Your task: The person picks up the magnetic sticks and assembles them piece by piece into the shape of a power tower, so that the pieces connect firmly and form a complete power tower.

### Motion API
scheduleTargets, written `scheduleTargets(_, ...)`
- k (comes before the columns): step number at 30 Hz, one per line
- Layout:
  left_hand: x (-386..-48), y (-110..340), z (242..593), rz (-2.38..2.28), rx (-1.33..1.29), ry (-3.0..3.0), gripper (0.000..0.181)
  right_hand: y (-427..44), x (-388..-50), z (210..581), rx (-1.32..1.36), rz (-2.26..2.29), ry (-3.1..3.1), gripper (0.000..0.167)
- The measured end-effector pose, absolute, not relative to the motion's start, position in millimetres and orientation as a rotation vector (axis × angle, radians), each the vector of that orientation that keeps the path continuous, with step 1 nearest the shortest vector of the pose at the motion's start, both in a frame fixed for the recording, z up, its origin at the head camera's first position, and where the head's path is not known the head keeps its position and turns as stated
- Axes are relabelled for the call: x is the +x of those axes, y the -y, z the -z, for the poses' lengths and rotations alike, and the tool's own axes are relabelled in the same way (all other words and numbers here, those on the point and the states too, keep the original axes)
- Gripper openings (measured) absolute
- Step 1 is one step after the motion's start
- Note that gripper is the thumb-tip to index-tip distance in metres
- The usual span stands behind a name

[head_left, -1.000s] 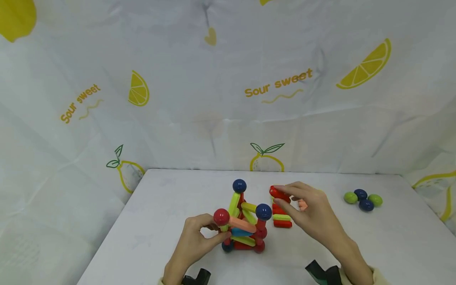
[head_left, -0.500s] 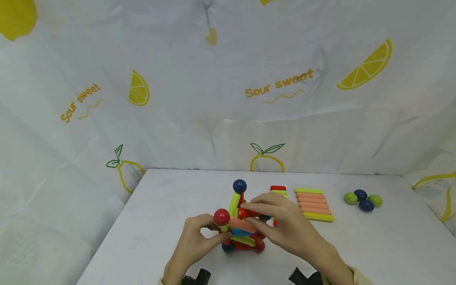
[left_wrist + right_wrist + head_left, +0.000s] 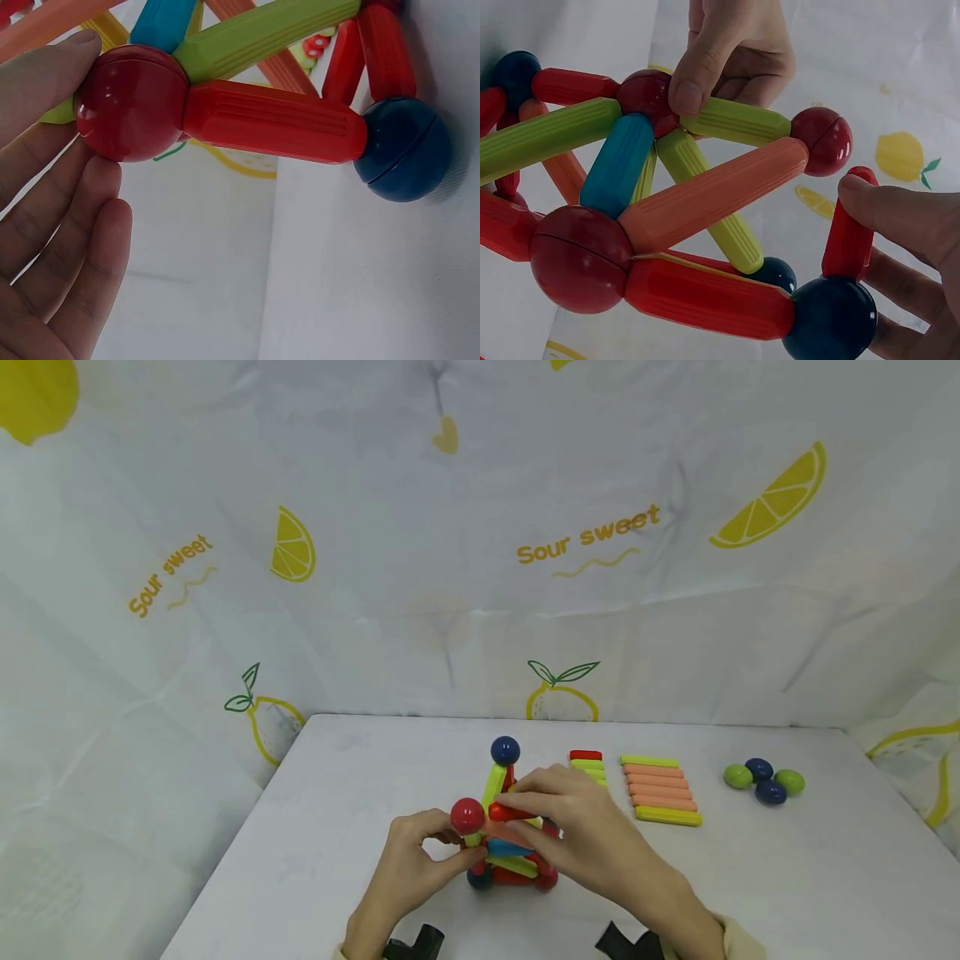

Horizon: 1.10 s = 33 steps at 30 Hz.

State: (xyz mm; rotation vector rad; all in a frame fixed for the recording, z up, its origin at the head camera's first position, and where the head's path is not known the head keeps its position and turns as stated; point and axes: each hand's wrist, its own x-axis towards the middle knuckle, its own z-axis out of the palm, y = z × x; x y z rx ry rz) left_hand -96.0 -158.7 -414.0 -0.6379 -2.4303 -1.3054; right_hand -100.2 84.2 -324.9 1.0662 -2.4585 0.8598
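Desk (image 3: 300, 860), white. Clock directions are those of the head view, 12 at the far edge.

Left hand (image 3: 420, 860), at the frame's 9 o'clock: grip pinching the lower red ball (image 3: 133, 103) between thumb and fingers.

Right hand (image 3: 581, 818), at the frame's 3 o'clock: grip pinching one red stick (image 3: 512, 812). One end of this stick meets a dark blue ball (image 3: 830, 319); its other end points to 9 o'clock, just beside the upper red ball (image 3: 467, 816). Contact there cannot be told.

Stick-and-ball frame (image 3: 510, 848), one, upright between the hands: red, lime, peach, yellow and blue sticks; red and dark blue balls.

Red and lime sticks (image 3: 587, 765), loose, at 2 o'clock, partly hidden by the right hand.

Lime, peach and yellow sticks (image 3: 660, 792), one row, further out between 2 and 3.

Green and dark blue balls (image 3: 770, 792), four, clustered beyond that row.

Cloth (image 3: 375, 652), white, lemon-printed, lettered "Sour sweet", at 12.
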Motion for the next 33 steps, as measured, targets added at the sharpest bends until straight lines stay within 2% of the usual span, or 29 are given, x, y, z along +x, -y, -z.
scheduleTargets(26,-96,159,412,1.273,-0.643,2.452,0.020,-68,-100,333,1.031,-0.753,2.451,0.024)
scheduleTargets(33,-94,158,411,1.285,-0.557,2.446,0.021,-86,-99,333,0.928,-0.859,2.510,0.037)
